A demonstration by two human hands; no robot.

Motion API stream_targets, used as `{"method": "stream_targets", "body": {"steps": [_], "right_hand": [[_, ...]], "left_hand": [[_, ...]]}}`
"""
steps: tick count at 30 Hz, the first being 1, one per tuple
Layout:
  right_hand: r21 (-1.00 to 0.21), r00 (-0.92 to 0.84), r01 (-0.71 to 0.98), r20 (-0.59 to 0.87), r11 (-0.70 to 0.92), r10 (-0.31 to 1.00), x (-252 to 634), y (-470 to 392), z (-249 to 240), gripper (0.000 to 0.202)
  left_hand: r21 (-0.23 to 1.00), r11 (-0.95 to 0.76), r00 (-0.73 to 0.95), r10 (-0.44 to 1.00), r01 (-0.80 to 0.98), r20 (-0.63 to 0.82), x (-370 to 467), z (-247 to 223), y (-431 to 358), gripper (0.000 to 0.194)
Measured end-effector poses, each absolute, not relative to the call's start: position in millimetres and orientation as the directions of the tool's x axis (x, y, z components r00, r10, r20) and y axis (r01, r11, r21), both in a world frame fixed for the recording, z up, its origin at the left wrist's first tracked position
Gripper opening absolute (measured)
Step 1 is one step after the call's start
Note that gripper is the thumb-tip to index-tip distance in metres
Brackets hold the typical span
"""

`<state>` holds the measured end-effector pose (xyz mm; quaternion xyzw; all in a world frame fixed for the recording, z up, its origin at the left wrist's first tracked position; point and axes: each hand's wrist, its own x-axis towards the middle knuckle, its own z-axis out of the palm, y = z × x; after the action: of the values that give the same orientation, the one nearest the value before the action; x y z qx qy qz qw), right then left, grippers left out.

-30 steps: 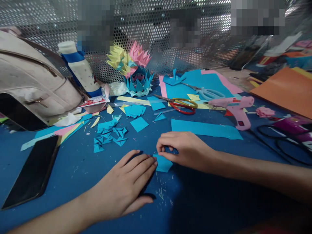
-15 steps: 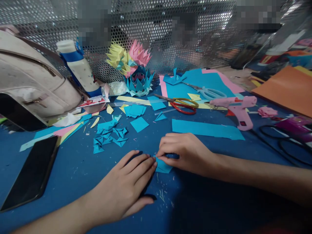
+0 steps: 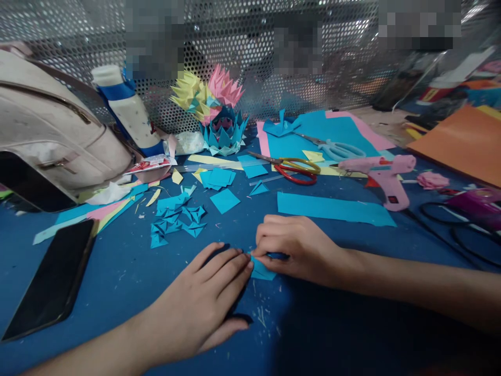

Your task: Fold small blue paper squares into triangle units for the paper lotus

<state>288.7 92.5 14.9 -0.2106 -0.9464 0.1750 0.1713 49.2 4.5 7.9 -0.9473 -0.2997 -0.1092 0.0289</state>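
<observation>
A small folded piece of blue paper (image 3: 263,269) lies on the dark blue table between my two hands. My left hand (image 3: 213,295) rests flat and open, its fingertips touching the paper's left edge and its thumb apart. The thumb and bent fingers of my right hand (image 3: 299,248) pinch the paper at its upper edge. Folded blue pieces (image 3: 172,222) lie beyond my left hand, near a flat blue square (image 3: 225,200). A long blue strip (image 3: 332,209) lies beyond my right hand.
Red-and-yellow-handled scissors (image 3: 295,169), a pink glue gun (image 3: 385,175) with a black cable and paper flowers (image 3: 223,130) stand or lie farther back. At left are a phone (image 3: 52,277), a bottle (image 3: 129,112) and a pale bag (image 3: 50,125).
</observation>
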Motion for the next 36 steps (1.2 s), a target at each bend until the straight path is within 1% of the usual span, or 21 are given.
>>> {"method": "stream_targets", "body": {"steps": [7,9,13,18,21,24,26,29,31,33,34,36], "right_hand": [[-0.382,-0.871,0.326,0.234,0.865,0.432,289.0,94.0,11.9,0.019],[-0.386,-0.881,0.327,0.207,0.863,0.426,289.1,94.6,14.7,0.019],[-0.419,-0.915,0.309,0.116,0.854,0.387,291.8,100.2,27.6,0.016],[-0.444,-0.971,0.216,-0.003,0.870,0.239,297.6,116.9,44.4,0.018],[-0.399,-0.980,0.201,-0.083,0.894,0.183,301.8,122.5,54.1,0.017],[-0.348,-0.971,0.227,-0.152,0.910,0.184,307.2,121.8,64.5,0.019],[-0.337,-0.968,0.229,-0.176,0.913,0.178,310.1,120.7,69.3,0.019],[-0.372,-0.968,0.229,-0.183,0.899,0.171,310.6,122.3,69.1,0.018],[-0.418,-0.968,0.245,-0.152,0.875,0.199,307.8,125.3,63.6,0.018],[-0.473,-0.959,0.263,-0.037,0.841,0.279,303.4,127.7,55.3,0.025],[-0.503,-0.954,0.261,-0.002,0.824,0.301,301.0,128.1,50.8,0.026],[-0.545,-0.947,0.269,0.000,0.794,0.321,296.6,126.3,42.3,0.020]], "left_hand": [[-0.007,-0.809,0.788,0.570,0.587,0.234,49.8,7.8,4.2,0.060],[-0.010,-0.809,0.789,0.571,0.588,0.228,49.8,8.1,4.0,0.060],[-0.005,-0.813,0.797,0.570,0.582,0.199,49.1,9.2,4.3,0.061],[-0.069,-0.824,0.818,0.542,0.562,0.191,49.7,11.0,4.8,0.064],[-0.103,-0.827,0.828,0.531,0.553,0.183,51.0,12.1,4.7,0.064],[-0.112,-0.825,0.827,0.531,0.554,0.183,51.7,13.0,4.3,0.063],[-0.109,-0.826,0.828,0.531,0.553,0.183,51.8,13.2,4.1,0.063],[-0.100,-0.826,0.826,0.531,0.554,0.190,51.8,12.8,4.1,0.062],[-0.084,-0.825,0.821,0.536,0.559,0.199,51.8,11.7,3.9,0.061],[-0.057,-0.822,0.812,0.546,0.567,0.206,51.8,10.5,3.5,0.059],[-0.042,-0.819,0.807,0.553,0.572,0.206,51.7,9.9,3.3,0.058],[-0.011,-0.816,0.800,0.564,0.578,0.204,51.6,9.1,2.9,0.056]]}}
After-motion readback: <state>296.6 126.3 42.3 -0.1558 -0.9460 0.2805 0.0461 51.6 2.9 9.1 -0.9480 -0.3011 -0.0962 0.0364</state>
